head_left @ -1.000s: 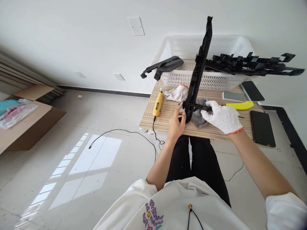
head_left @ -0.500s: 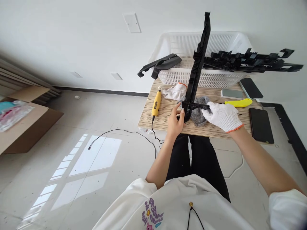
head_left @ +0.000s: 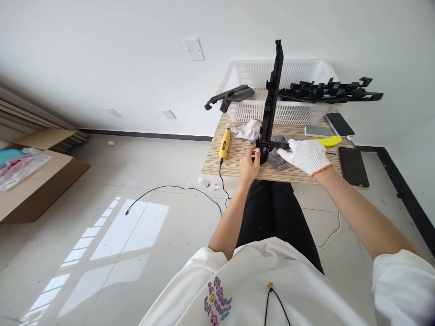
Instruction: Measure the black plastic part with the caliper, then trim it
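Note:
A long black plastic trim piece point(head_left: 271, 102) stands upright and leans slightly right, with a short arm jutting sideways near its lower end. My bare left hand point(head_left: 250, 164) is closed on that lower end, thumb and fingers around it. Wearing a white knit glove with an orange cuff, my right hand point(head_left: 306, 155) grips the outer end of the short arm. Under the arm lies a crumpled grey cloth point(head_left: 279, 158). A bright yellow handle point(head_left: 329, 141) shows just beyond the right glove; its other end is hidden.
Behind the wooden table point(head_left: 234, 170) a white plastic basket point(head_left: 249, 111) bears more black trim pieces point(head_left: 326, 93). A yellow corded rotary tool point(head_left: 224, 144) and a loose white glove point(head_left: 249, 130) lie left. Phones point(head_left: 353, 166) lie right. An open cardboard box point(head_left: 44, 190) stands far left.
The head view has shifted, so the table and basket appear slightly smaller and farther left on the right side. Both hands keep their hold on the trim piece.

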`<control>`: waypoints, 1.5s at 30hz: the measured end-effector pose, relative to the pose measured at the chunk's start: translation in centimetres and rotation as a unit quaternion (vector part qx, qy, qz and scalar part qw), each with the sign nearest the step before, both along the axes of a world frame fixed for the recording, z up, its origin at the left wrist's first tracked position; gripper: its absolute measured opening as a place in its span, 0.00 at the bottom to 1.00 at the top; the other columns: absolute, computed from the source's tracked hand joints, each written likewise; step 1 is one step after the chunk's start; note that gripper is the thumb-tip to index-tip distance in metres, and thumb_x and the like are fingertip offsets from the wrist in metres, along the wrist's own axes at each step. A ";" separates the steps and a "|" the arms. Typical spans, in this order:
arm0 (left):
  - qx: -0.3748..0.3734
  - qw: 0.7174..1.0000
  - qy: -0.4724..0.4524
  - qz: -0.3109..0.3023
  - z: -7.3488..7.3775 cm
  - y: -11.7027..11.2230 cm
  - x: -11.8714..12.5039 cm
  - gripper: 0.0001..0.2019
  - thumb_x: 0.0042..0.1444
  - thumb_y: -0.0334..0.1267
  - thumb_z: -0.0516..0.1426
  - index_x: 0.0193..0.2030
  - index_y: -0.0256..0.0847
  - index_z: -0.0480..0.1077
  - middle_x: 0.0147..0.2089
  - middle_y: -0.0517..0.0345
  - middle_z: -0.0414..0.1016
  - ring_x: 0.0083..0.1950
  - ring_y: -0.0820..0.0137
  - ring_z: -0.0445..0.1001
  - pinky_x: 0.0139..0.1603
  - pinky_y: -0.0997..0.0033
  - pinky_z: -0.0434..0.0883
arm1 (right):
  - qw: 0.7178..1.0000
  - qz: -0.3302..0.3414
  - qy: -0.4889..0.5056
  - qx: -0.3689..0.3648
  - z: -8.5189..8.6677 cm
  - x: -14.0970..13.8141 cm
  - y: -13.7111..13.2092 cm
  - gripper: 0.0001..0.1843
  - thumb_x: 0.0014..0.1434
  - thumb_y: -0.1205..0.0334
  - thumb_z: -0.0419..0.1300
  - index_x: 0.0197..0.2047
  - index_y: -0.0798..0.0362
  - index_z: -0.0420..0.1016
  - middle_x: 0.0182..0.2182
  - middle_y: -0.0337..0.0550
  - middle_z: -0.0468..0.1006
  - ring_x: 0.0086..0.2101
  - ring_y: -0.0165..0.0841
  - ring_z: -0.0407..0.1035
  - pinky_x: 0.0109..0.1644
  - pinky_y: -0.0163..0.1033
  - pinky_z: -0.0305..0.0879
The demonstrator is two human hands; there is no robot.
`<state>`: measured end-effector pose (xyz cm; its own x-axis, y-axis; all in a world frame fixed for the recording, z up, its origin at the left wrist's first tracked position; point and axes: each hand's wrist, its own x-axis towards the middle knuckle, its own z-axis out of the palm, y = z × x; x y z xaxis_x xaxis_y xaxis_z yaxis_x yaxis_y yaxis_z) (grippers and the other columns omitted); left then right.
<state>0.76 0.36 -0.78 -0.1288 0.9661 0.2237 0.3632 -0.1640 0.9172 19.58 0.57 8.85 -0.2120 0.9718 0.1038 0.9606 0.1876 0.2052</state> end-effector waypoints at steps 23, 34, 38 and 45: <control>0.046 0.997 0.054 -0.005 0.3 0.3 0.3 0.15 0.70 0.46 0.49 0.54 0.42 0.69 0.44 0.53 0.81 0.32 0.67 0.80 0.47 0.65 0.73 | 1.000 0.012 -0.017 0.024 -1.0 0.6 -0.3 0.32 0.66 0.47 0.42 0.55 0.61 0.74 0.37 0.62 0.81 0.38 0.54 0.75 0.38 0.46 0.58; 0.048 0.997 0.062 -0.011 0.1 0.4 0.4 0.16 0.71 0.46 0.48 0.54 0.40 0.68 0.45 0.52 0.80 0.29 0.69 0.79 0.45 0.66 0.72 | 1.000 -0.006 -0.006 0.010 -0.7 0.2 -0.4 0.34 0.66 0.42 0.42 0.54 0.61 0.75 0.35 0.62 0.81 0.38 0.54 0.76 0.38 0.45 0.60; 0.051 0.997 0.052 -0.031 0.0 0.3 0.2 0.15 0.71 0.46 0.46 0.54 0.41 0.66 0.45 0.54 0.79 0.20 0.74 0.73 0.44 0.66 0.72 | 0.999 0.003 -0.026 0.022 -0.5 0.0 -0.5 0.37 0.67 0.41 0.39 0.53 0.63 0.75 0.36 0.64 0.80 0.39 0.57 0.76 0.38 0.47 0.61; 0.032 0.998 0.034 -0.035 -0.2 0.5 0.1 0.14 0.71 0.36 0.44 0.57 0.43 0.64 0.46 0.56 0.81 0.20 0.74 0.73 0.44 0.67 0.74 | 0.999 -0.013 -0.037 0.029 0.4 -0.2 -1.0 0.31 0.65 0.47 0.42 0.49 0.62 0.76 0.36 0.63 0.80 0.38 0.55 0.76 0.38 0.48 0.62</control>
<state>0.87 0.81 -0.95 -0.0439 0.9555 0.2917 0.4103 -0.2489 0.8773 19.42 -0.44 9.22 -0.1956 0.9699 0.1452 0.9466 0.1480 0.2865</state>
